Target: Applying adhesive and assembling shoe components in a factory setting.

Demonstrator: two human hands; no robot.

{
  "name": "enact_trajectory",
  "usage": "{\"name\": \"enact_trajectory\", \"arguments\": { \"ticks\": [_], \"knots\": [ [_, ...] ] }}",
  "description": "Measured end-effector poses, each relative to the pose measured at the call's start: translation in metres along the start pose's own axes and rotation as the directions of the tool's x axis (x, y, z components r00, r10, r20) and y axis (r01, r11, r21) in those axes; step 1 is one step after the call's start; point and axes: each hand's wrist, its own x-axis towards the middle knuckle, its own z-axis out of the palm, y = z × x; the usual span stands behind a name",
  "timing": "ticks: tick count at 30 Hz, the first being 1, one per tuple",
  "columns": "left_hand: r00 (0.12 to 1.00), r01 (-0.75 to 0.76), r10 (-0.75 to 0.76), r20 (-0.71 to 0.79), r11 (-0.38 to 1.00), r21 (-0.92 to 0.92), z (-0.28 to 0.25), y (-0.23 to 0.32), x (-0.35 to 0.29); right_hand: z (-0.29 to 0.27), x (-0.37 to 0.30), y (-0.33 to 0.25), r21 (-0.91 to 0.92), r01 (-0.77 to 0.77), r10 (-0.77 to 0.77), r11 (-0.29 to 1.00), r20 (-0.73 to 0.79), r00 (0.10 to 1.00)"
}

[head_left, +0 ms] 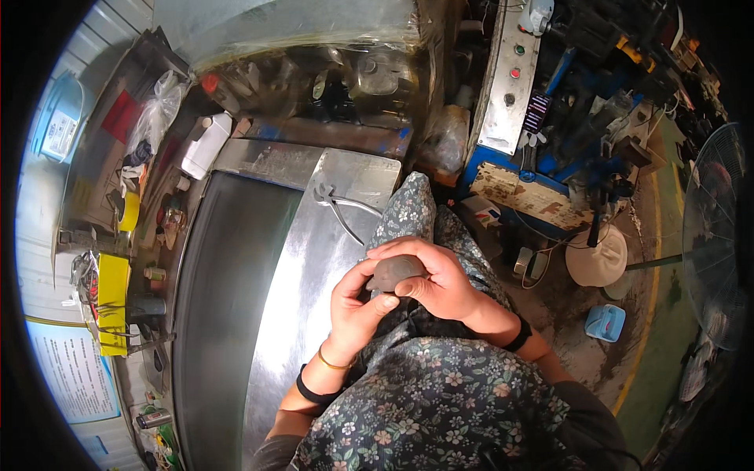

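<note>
Between my two hands is a rounded, dull brown-grey piece, held over my lap; its exact kind does not show. My left hand closes on its left side, with the thumb at the lower edge. Over its top and right side curl the fingers of my right hand, the thumb pressing on the front. The piece's underside is hidden by the hands. Just beyond them, a pair of metal pliers with long curved handles lies on a metal plate.
A dark belt runs along my left beside a shiny metal surface. Left of it sit a yellow bin and a white container. To the right are a button panel, a blue basket and a large fan.
</note>
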Motion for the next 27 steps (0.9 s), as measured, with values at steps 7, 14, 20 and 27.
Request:
{"name": "enact_trajectory", "arguments": {
  "ticks": [7,14,20,27],
  "knots": [
    [0.996,-0.079,0.076,0.04,0.994,0.072,-0.005,-0.007,-0.006,0.005,-0.003,-0.004,-0.306,0.121,-0.138,0.944,-0.034,0.99],
    [0.997,-0.076,0.078,-0.025,0.994,0.08,-0.014,-0.006,-0.01,0.021,-0.003,0.007,-0.054,0.078,-0.081,0.996,-0.065,0.995],
    [0.951,0.123,-0.217,-0.222,0.92,-0.373,-0.025,0.001,0.003,0.021,-0.005,0.019,-0.25,-0.597,0.636,0.762,0.115,0.763],
    [0.937,0.308,-0.34,-0.077,0.911,-0.275,-0.053,-0.013,-0.004,0.022,-0.005,0.043,-0.429,-0.422,0.512,0.799,0.116,0.851]
  ]
}}
